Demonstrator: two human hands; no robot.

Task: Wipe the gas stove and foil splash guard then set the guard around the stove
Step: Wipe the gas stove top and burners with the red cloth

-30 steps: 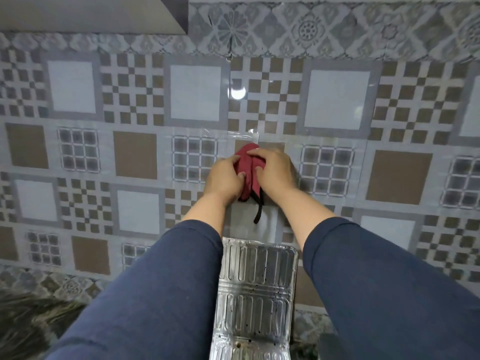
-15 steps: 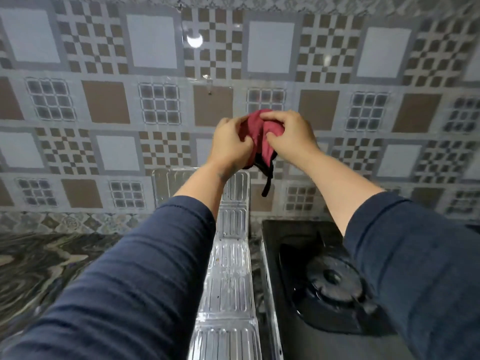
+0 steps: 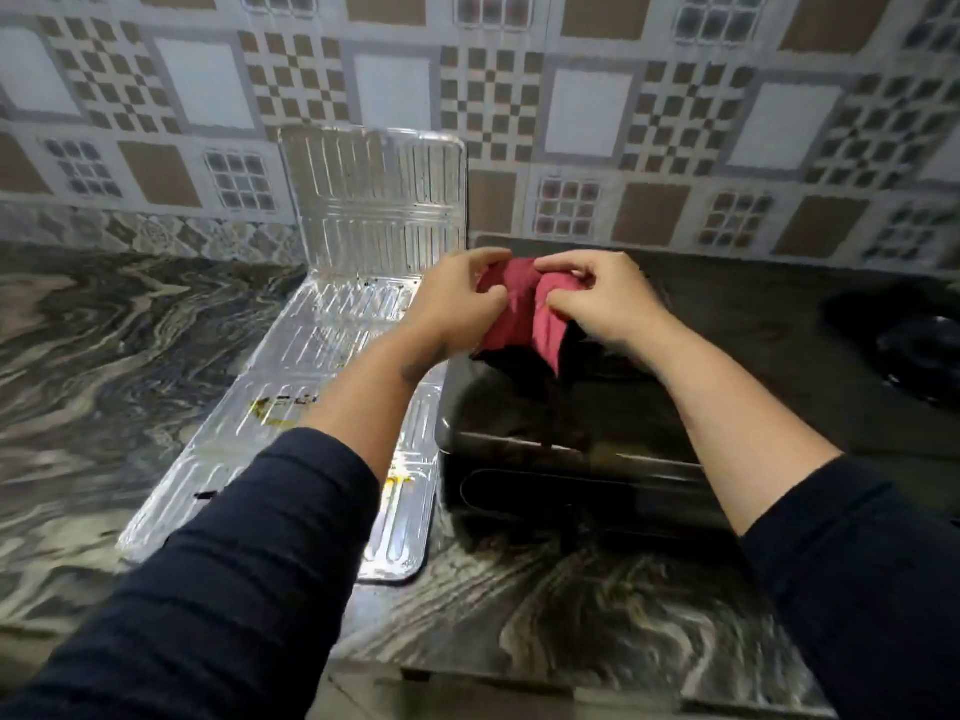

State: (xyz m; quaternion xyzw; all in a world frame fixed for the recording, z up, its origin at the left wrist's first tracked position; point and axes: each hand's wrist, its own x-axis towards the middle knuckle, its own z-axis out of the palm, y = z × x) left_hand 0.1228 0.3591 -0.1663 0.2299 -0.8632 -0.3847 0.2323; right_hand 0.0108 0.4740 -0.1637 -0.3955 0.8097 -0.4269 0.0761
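Observation:
A red cloth (image 3: 524,314) with a dark edge is bunched between both hands above the left end of the black gas stove (image 3: 597,449). My left hand (image 3: 457,304) pinches its left side and my right hand (image 3: 602,298) grips its right side. The foil splash guard (image 3: 322,366) lies to the left of the stove. Its long panels rest flat on the counter, and its far panel (image 3: 374,200) stands up against the wall. A burner (image 3: 919,350) shows at the stove's right end.
The marbled dark counter (image 3: 104,366) runs left of the guard and in front of the stove, with its front edge near the bottom. A patterned tiled wall (image 3: 623,111) stands right behind the stove and guard.
The view has tilted down from the wall to the counter. Both hands have come down with the red cloth from in front of the tiles to just above the stove's left end.

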